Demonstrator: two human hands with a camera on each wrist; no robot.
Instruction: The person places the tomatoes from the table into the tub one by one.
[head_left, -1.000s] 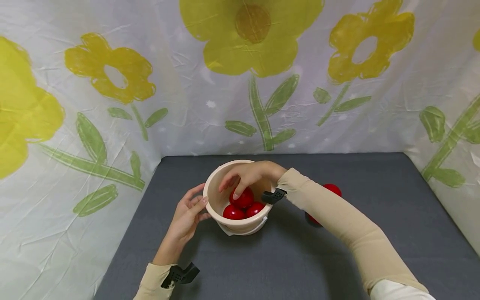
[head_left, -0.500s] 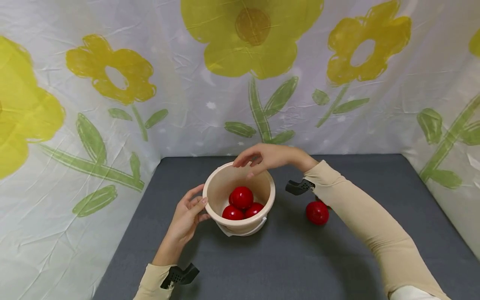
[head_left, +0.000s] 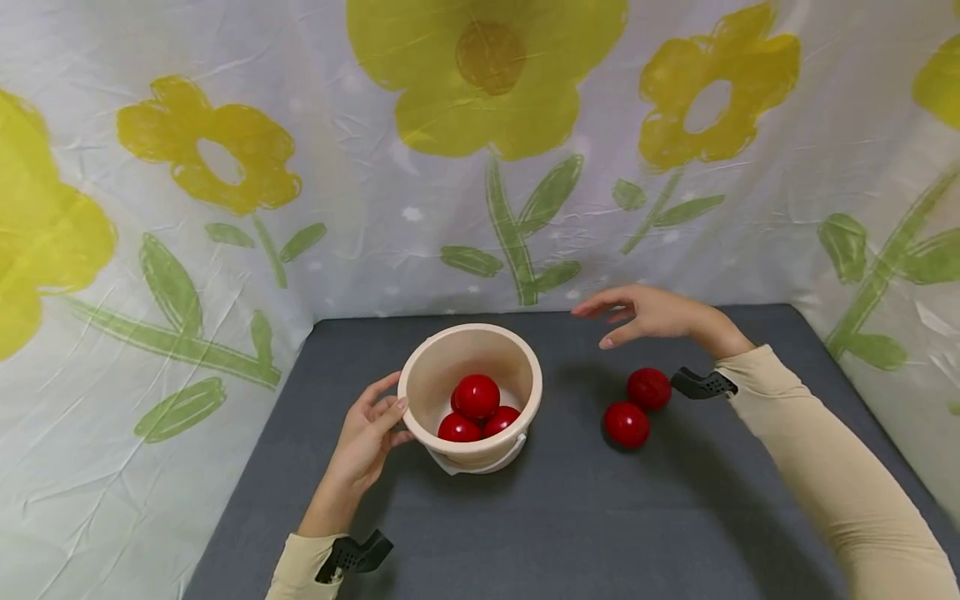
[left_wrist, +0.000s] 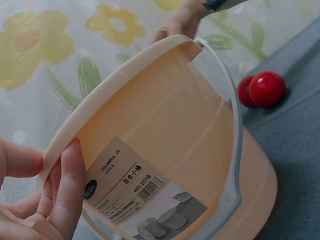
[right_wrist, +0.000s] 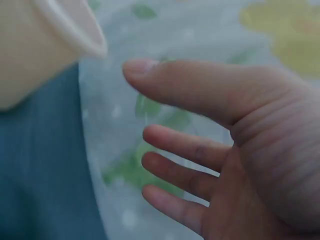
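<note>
My left hand (head_left: pixel 367 437) pinches the rim of a cream plastic bucket (left_wrist: pixel 150 115) between thumb and fingers, at its left side. The bucket has a pale handle hanging down and a printed label (left_wrist: pixel 135 192) on its wall. Several shiny red balls lie inside it, with one red ball (head_left: pixel 477 396) on top of the others. My right hand (head_left: pixel 652 315) hovers to the right of the bucket with fingers spread apart and nothing in them. On the table below it, two more red balls sit close together, the nearer ball (head_left: pixel 627 425) and the farther ball (head_left: pixel 649 389).
A dark grey cloth covers the table (head_left: pixel 555 525). White curtains (head_left: pixel 420 192) printed with yellow flowers stand along the back and sides. Black bands (head_left: pixel 352 557) are worn on both wrists.
My right hand has come up out of the bucket without a ball and moved right, above the two balls on the table. My left hand keeps its hold on the rim.
</note>
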